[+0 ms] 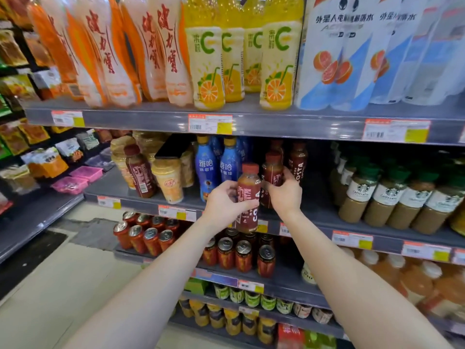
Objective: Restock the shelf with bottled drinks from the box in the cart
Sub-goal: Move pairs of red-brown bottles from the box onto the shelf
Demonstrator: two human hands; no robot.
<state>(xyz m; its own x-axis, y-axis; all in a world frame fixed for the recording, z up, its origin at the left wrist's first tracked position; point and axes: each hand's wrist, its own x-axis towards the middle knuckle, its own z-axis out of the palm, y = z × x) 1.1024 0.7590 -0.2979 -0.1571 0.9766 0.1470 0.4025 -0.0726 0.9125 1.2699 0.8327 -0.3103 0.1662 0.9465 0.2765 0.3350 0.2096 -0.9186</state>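
My left hand (222,201) grips a dark red Costa coffee bottle (247,195) with a red cap, held upright in front of the grey middle shelf (317,210). My right hand (284,191) is closed around a second, matching Costa bottle (273,172) just behind it, over the shelf's front. Two more Costa bottles (298,159) stand farther back on the same shelf. Another Costa bottle (139,172) leans at the shelf's left. Neither the cart nor the box is in view.
Blue coffee bottles (207,170) stand left of my hands, cup drinks (169,180) beyond them. Starbucks bottles (392,197) fill the shelf's right. Tall juice bottles (208,61) line the shelf above, red cans (241,255) the one below. A snack aisle runs off left.
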